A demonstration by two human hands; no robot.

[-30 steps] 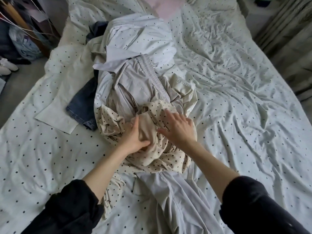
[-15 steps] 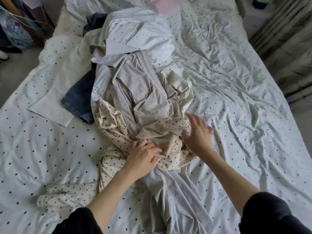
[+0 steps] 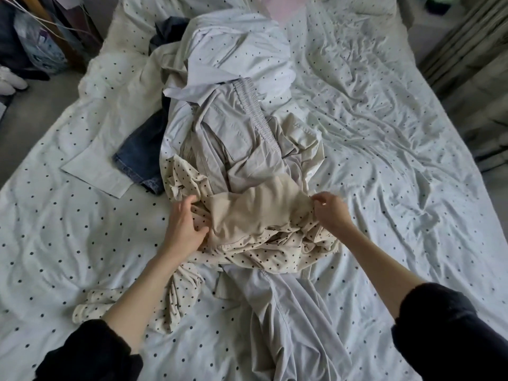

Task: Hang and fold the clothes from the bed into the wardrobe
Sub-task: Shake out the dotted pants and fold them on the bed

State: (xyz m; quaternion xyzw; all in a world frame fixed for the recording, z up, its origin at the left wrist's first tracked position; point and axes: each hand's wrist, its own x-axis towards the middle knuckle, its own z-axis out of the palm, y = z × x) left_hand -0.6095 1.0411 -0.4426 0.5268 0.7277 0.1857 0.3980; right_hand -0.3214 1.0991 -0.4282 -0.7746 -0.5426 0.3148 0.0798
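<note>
Cream fabric with black polka dots, thin and floppy looking, is what both hands are on right now. That cream dotted garment [image 3: 247, 237] sits bunched up at the near end of the clothes pile [image 3: 233, 127], with its plain, undotted inside face turned up and pulled fairly flat between the two hands. One long crumpled bit of it trails off toward the person, lying on the bedsheet [image 3: 398, 160] under the left forearm.

The left hand [image 3: 185, 224] has fingers curled into the folds at the garment's left edge, thumb tucked against the cloth. The right hand [image 3: 331, 209] pinches the right edge between thumb and fingertips, raised a little off the pile.

Right behind the garment in the pile is a pair of pale grey trousers [image 3: 233, 127] with a ribbed elastic waistband, all creased, one leg running out from under the garment toward the person. A pale blue shirt [image 3: 233, 50] lies rumpled at the far end of the pile, and stiff denim jeans [image 3: 137, 158] poke out of the pile's left side. The sheet under it all is white with small dark dots and very wrinkled.
</note>
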